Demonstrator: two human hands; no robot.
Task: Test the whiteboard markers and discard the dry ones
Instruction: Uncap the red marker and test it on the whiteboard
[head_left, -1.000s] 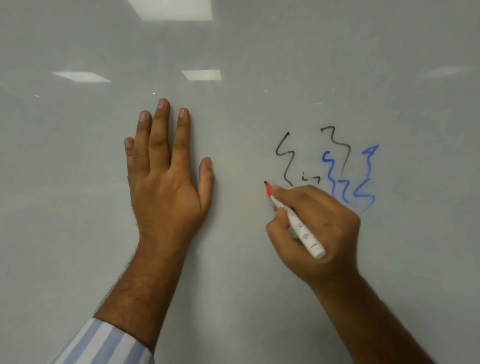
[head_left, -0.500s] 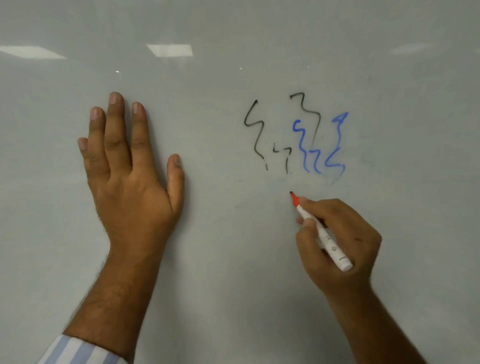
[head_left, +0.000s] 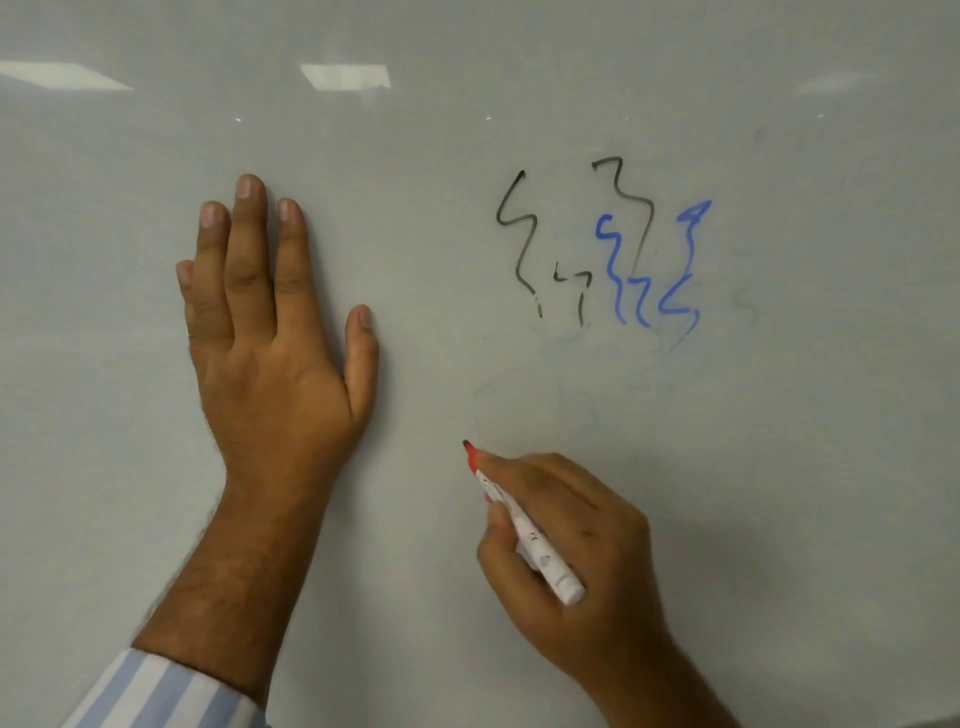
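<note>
Left hand (head_left: 270, 332) lies flat, fingers straight, steadying the whiteboard (head_left: 779, 467). Right hand (head_left: 582, 551) pinches the red marker (head_left: 524, 535) pen-fashion, tip at the board for testing

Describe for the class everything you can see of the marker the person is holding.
The marker has a white, plastic-looking barrel with small grey printing, a red collar near the front and a dark tip. It is uncapped; no cap shows. It lies slanted, tip pointing up and left, blunt rear end down and right. The right hand grips it like a pen, thumb and fingers curled round the barrel. Its tip sits at or just off the whiteboard, below the black and blue squiggles; no red line shows there.
</note>
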